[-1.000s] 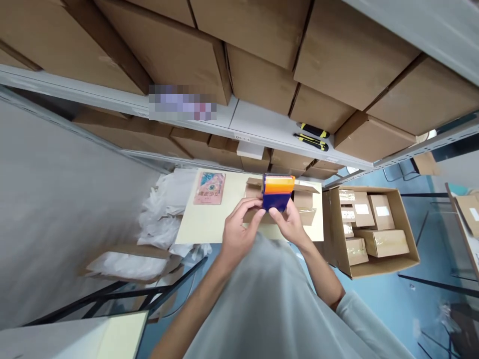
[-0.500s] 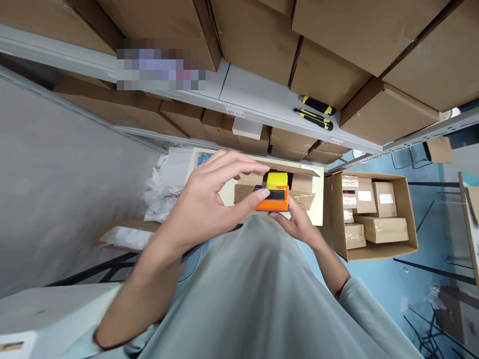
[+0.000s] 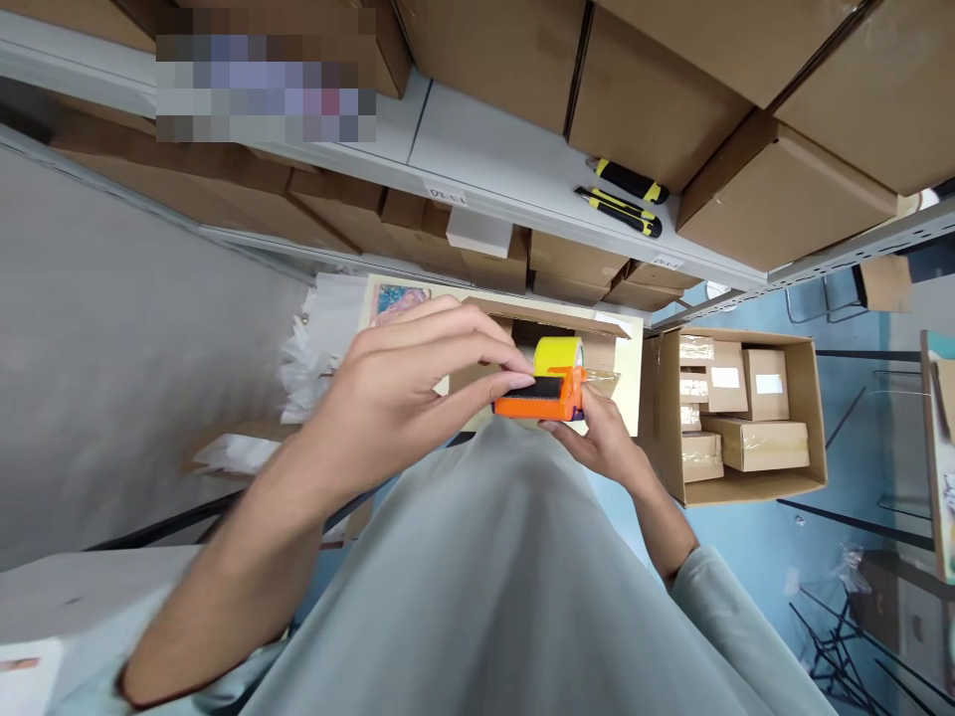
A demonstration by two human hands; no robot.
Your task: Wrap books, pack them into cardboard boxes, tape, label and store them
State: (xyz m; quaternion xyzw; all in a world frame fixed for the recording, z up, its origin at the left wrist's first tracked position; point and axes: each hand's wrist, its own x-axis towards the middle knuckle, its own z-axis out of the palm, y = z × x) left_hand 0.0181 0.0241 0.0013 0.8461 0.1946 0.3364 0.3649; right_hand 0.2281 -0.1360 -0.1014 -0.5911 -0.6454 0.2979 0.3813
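My right hand (image 3: 603,433) grips an orange tape dispenser (image 3: 533,408) by its right end. A roll of yellow tape (image 3: 556,355) sits on the dispenser's far side, and a dark strip runs along its top. My left hand (image 3: 429,373) reaches in from the left, thumb and fingertips pinched together at the dispenser's left end. What lies between those fingertips, if anything, is too small to make out. Beneath and beyond the dispenser is an open cardboard box (image 3: 541,316) with its flaps spread, partly hidden by my hands.
To the right stands a large carton (image 3: 817,418) holding several small taped boxes. Above the table, a shelf (image 3: 492,134) carries big cartons and yellow-black utility knives (image 3: 627,204). White plastic wrapping (image 3: 294,373) lies at the left.
My left thumb and fingers have closed from a wide spread to a pinch at the dispenser. The dispenser has turned slightly, and the view has shifted a little.
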